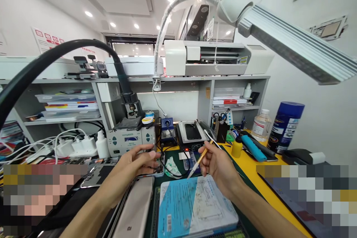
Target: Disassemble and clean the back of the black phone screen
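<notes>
My right hand (213,160) pinches a thin brush-like tool with a gold handle (203,155), its pale end pointing down and left above the far edge of a blue and white box (195,204). To the left, my left hand (141,160) is raised with its fingers apart and nothing between them, over a small tray of parts (156,173). Below it lies a silver phone back (135,208). A crumpled white and green wipe (172,166) rests between my hands, beside a black cable.
A grey hot air station (132,140) stands behind my left hand. Behind my right are a heating plate with a dark phone (193,131), a yellow bottle (237,148), and a blue spray can (286,127). A lamp (292,41) hangs overhead.
</notes>
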Available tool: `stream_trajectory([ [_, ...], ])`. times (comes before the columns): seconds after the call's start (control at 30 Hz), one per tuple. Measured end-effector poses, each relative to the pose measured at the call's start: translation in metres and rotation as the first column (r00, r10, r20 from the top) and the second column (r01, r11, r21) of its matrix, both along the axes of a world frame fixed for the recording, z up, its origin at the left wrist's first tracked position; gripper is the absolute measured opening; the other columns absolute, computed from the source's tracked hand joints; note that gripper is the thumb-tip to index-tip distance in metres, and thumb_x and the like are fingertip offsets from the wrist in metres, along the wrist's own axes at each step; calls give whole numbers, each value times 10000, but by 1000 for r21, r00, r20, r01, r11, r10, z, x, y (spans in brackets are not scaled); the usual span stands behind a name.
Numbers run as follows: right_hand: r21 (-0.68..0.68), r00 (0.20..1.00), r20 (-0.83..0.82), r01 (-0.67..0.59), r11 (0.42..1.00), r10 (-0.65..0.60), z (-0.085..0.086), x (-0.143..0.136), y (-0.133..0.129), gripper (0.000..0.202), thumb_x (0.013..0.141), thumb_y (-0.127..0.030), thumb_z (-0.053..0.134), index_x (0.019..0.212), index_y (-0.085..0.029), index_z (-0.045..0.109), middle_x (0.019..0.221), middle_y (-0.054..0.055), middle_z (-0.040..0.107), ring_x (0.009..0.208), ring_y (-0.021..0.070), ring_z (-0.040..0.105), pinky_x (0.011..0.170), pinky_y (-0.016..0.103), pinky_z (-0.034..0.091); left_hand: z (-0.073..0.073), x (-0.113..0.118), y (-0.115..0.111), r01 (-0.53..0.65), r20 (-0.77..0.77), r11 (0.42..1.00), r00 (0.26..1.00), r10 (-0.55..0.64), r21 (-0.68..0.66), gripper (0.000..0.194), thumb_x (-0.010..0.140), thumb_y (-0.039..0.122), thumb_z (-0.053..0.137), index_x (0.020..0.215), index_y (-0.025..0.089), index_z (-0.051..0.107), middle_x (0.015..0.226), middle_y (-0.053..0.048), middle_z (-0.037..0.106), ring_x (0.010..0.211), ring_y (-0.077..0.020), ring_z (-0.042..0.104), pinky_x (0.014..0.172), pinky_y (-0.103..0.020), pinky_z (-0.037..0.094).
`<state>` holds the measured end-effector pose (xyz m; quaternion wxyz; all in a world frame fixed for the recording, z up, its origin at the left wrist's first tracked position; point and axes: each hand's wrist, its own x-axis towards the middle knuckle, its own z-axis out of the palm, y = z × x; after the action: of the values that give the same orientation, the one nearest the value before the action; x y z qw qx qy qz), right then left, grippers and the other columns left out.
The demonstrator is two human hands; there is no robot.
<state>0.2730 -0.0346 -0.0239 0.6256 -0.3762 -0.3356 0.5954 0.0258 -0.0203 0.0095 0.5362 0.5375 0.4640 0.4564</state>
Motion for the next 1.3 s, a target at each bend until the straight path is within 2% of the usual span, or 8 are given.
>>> stream_trajectory([
  [0.1, -17, 1000, -2, 1, 1000, -1, 1, 1, 1, 380, 897, -487, 610, 721, -155, 666, 486, -36, 511, 395, 113, 511, 411, 238, 407, -4, 7, -3, 171, 362, 978, 925, -116, -123, 302, 840, 319, 661, 1089, 152, 620, 1118, -177, 748, 888, -280, 717, 833, -411, 545],
  [0.17, -23, 1000, 1, 4, 1000, -4, 2, 1, 2, 393, 894, -498, 603, 703, -159, 651, 483, -37, 504, 387, 113, 501, 411, 243, 410, -8, 12, -4, 243, 483, 956, 865, -136, -166, 288, 861, 321, 615, 1045, 104, 661, 1120, -212, 741, 847, -290, 717, 793, -417, 559],
  [0.27, -23, 1000, 17, 8, 1000, -8, 3, 1, 3, 400, 887, -512, 596, 675, -174, 615, 479, -43, 488, 379, 111, 487, 402, 243, 403, -10, 17, -4, 298, 565, 932, 814, -135, -208, 421, 881, 340, 565, 1150, 32, 663, 1115, -248, 733, 786, -295, 712, 737, -432, 569],
  [0.5, 19, 983, 184, -18, 1000, 15, 5, -4, -2, 369, 845, -431, 685, 613, -195, 520, 474, -70, 461, 369, 98, 487, 398, 229, 389, -10, 20, 0, 236, 576, 935, 816, -43, -265, 528, 906, 301, 507, 1342, 5, 538, 1113, -254, 731, 780, -307, 724, 728, -441, 583],
  [0.67, 92, 931, 364, -45, 995, 8, -1, -9, -3, 390, 827, -508, 674, 635, -206, 518, 452, -83, 459, 358, 109, 491, 389, 234, 372, -12, 21, -1, 231, 572, 942, 818, -52, -244, 472, 914, 289, 482, 1294, 29, 582, 1110, -236, 736, 772, -298, 729, 699, -436, 597],
  [0.93, 203, 760, 645, -77, 976, -74, -11, -13, -9, 375, 906, -490, 609, 664, -226, 496, 464, -59, 512, 409, 130, 492, 434, 253, 390, -18, 30, -4, 267, 582, 931, 809, -76, -250, 447, 935, 308, 431, 1280, 70, 586, 1011, -195, 763, 642, -276, 725, 558, -393, 593],
  [1.1, 204, 671, 733, -54, 978, -115, -8, -15, -10, 392, 916, -492, 590, 640, -231, 492, 433, -48, 518, 392, 137, 474, 419, 262, 391, -21, 33, -4, 272, 591, 933, 802, -85, -235, 400, 934, 282, 430, 1201, 59, 629, 986, -191, 763, 731, -295, 733, 583, -400, 607],
  [1.3, 173, 640, 761, -47, 984, -103, -9, -16, -9, 412, 908, -512, 590, 627, -224, 502, 461, -40, 533, 389, 133, 491, 410, 259, 400, -25, 33, -3, 288, 604, 930, 791, -97, -227, 366, 926, 292, 438, 1108, 64, 659, 960, -196, 753, 672, -253, 705, 576, -367, 593],
])
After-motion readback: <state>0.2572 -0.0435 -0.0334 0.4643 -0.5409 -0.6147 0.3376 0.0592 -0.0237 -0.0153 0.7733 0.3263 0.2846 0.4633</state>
